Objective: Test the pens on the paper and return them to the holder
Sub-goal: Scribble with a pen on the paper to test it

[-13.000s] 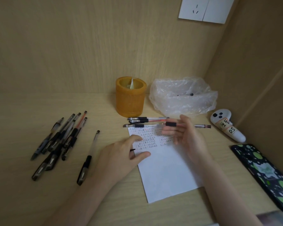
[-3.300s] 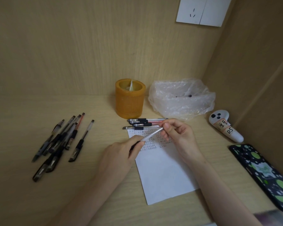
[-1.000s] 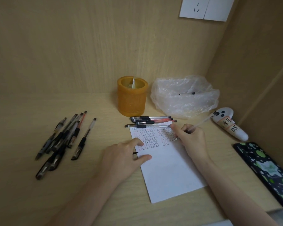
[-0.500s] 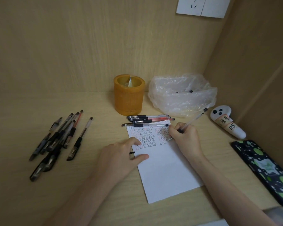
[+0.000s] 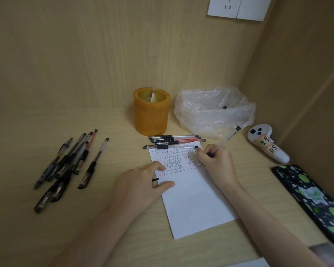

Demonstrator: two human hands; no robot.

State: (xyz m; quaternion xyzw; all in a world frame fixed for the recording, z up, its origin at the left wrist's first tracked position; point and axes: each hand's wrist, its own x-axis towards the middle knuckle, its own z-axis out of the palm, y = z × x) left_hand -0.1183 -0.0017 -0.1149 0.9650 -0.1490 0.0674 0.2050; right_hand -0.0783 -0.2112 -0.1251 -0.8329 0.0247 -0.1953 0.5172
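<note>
A white paper [image 5: 193, 205] lies on the wooden desk, its top part filled with rows of small red and black marks. My right hand [image 5: 218, 164] grips a clear pen [image 5: 227, 140] with its tip down on the paper's upper right. My left hand [image 5: 141, 187] rests on the paper's left edge, and a black pen cap [image 5: 155, 179] pokes out between its thumb and curled fingers. The orange holder [image 5: 151, 112] stands behind the paper. Several capped pens [image 5: 174, 141] lie in a row at the paper's top edge. A loose pile of pens [image 5: 66, 164] lies at the left.
A crumpled clear plastic bag [image 5: 214, 112] with a pen inside sits right of the holder. A white controller [image 5: 266, 145] and a black phone with green dots [image 5: 312, 201] lie along the right wall. A wall socket [image 5: 237, 6] is at the top right.
My right hand pulled the pen out of its cap, swung it round and set the tip on the paper. The left hand kept the cap and settled on the paper's edge.
</note>
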